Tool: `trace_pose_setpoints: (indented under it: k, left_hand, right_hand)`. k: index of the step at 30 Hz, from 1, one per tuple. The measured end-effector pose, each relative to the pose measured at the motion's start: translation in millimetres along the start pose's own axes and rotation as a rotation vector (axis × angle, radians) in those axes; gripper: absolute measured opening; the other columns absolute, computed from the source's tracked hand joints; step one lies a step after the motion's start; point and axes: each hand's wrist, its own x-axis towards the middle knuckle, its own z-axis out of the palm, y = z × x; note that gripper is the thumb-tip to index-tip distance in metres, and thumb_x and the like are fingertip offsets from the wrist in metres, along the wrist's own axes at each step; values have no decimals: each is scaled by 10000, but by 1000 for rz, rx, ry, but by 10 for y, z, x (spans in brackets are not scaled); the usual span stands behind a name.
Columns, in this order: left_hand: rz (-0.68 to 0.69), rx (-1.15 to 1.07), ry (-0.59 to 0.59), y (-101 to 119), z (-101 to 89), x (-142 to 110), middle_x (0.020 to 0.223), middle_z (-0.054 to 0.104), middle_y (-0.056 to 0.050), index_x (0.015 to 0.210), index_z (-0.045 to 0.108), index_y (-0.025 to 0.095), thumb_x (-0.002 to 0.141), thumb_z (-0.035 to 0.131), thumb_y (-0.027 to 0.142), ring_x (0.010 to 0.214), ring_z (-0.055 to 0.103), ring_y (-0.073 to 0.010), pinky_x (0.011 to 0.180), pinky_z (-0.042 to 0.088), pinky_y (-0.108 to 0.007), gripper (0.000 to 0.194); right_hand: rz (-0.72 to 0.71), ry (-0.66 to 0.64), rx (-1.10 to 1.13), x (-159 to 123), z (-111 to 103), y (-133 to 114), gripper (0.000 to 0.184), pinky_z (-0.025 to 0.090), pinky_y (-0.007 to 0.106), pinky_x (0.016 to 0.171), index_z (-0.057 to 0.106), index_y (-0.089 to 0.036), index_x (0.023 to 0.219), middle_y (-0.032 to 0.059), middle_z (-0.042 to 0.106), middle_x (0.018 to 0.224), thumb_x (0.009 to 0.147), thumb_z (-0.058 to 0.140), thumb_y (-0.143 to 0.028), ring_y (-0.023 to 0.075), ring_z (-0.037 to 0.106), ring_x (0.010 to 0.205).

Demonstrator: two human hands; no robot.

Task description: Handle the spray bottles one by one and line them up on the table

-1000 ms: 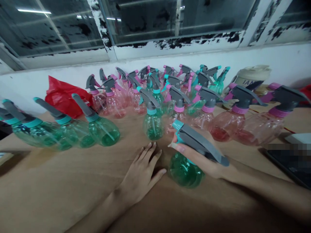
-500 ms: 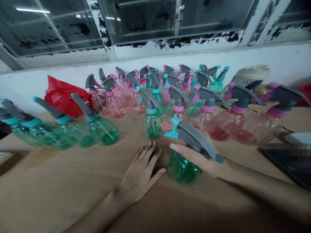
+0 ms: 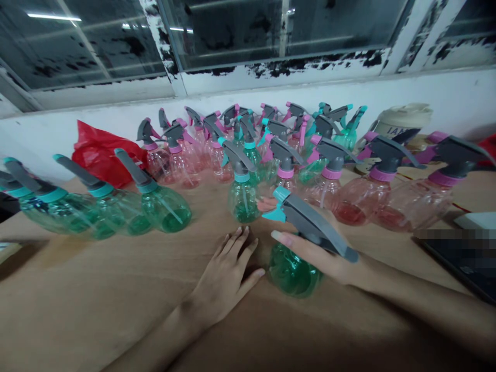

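My right hand (image 3: 313,256) is wrapped round the neck of a green spray bottle (image 3: 296,271) with a grey and turquoise trigger head. The bottle is at the front, right of centre, its nozzle turned to the upper left. Whether its base touches the table cannot be made out. My left hand (image 3: 227,279) lies flat on the wooden table (image 3: 127,305), fingers spread, holding nothing. Just beyond its fingertips stands another green spray bottle (image 3: 244,199). Part of the right hand's grip is hidden behind the spray head.
Several green spray bottles (image 3: 166,209) stand in a row at the left. Pink spray bottles (image 3: 360,201) line the right, with more pink and green ones behind. A red plastic bag (image 3: 104,160), a white tub (image 3: 403,121) and a dark phone-like device (image 3: 461,258) are around them.
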Motion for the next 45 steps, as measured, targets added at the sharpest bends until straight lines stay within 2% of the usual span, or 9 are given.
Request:
trace_pose_setpoints:
  k: [11, 14, 18, 21, 25, 30, 32, 37, 45]
  left_hand:
    - [-6, 8, -32, 12, -33, 18, 1473, 370, -176, 1395, 365, 131, 968, 479, 417, 1372, 314, -290, 1098, 296, -495, 527]
    - [-7, 16, -35, 9, -18, 13, 1468, 375, -183, 1386, 377, 121, 966, 484, 415, 1371, 314, -300, 1091, 301, -506, 523]
    - [-6, 6, -25, 3, -7, 13, 1460, 383, -186, 1378, 393, 121, 965, 482, 426, 1359, 338, -304, 1086, 311, -499, 521]
    - [-2, 4, -23, -2, -12, 15, 1466, 379, -177, 1379, 391, 129, 971, 462, 429, 1358, 340, -300, 1087, 312, -498, 512]
    - [4, 26, -2, -4, -11, 7, 1445, 408, -173, 1365, 411, 142, 975, 445, 432, 1345, 359, -310, 1069, 332, -509, 487]
    - [12, 25, 10, -11, 22, -2, 1462, 385, -175, 1391, 374, 140, 978, 445, 427, 1349, 353, -308, 1072, 325, -504, 507]
    - [16, 30, 17, -17, 34, -3, 1466, 376, -182, 1391, 372, 136, 978, 447, 428, 1349, 352, -312, 1072, 323, -509, 511]
    - [14, 26, 23, -18, 25, 1, 1469, 372, -180, 1388, 380, 139, 976, 454, 431, 1346, 358, -303, 1077, 323, -492, 510]
    - [12, 22, 12, -14, 22, 4, 1473, 366, -181, 1387, 383, 144, 979, 441, 438, 1357, 340, -302, 1076, 321, -507, 506]
  right_hand:
    - [-48, -7, 50, 16, -3, -22, 314, 505, 319, 923, 607, -267, 1159, 25, 675, 1131, 845, 612, -250, 199, 636, 1063]
    - [-14, -20, 63, 21, -9, -24, 273, 537, 322, 835, 619, -257, 1120, 20, 696, 1003, 847, 606, -244, 187, 673, 922]
    - [-38, -42, 74, 53, -25, -10, 62, 522, 298, 712, 626, -224, 890, -5, 662, 815, 865, 569, -229, 147, 643, 732]
    - [-93, -53, 53, 69, -33, -2, 92, 493, 287, 684, 591, -216, 804, -20, 609, 758, 882, 547, -241, 128, 602, 691]
    - [-79, -52, 52, 50, -31, -8, 71, 494, 283, 710, 622, -216, 887, -10, 628, 806, 882, 568, -262, 137, 625, 740]
    - [-47, -21, 67, 6, -16, -10, 271, 509, 282, 771, 610, -226, 1116, 24, 674, 984, 847, 620, -259, 157, 650, 850]
    - [-37, -27, 51, 0, -12, -1, 238, 509, 286, 757, 621, -233, 1083, 18, 670, 941, 847, 614, -270, 161, 643, 832]
    - [-23, 9, -7, -2, -7, 19, 92, 478, 273, 610, 621, -223, 868, -18, 592, 728, 840, 615, -310, 137, 573, 645]
    - [7, -13, -16, -16, -13, -3, 94, 492, 280, 607, 644, -234, 855, -4, 609, 739, 848, 604, -319, 150, 589, 647]
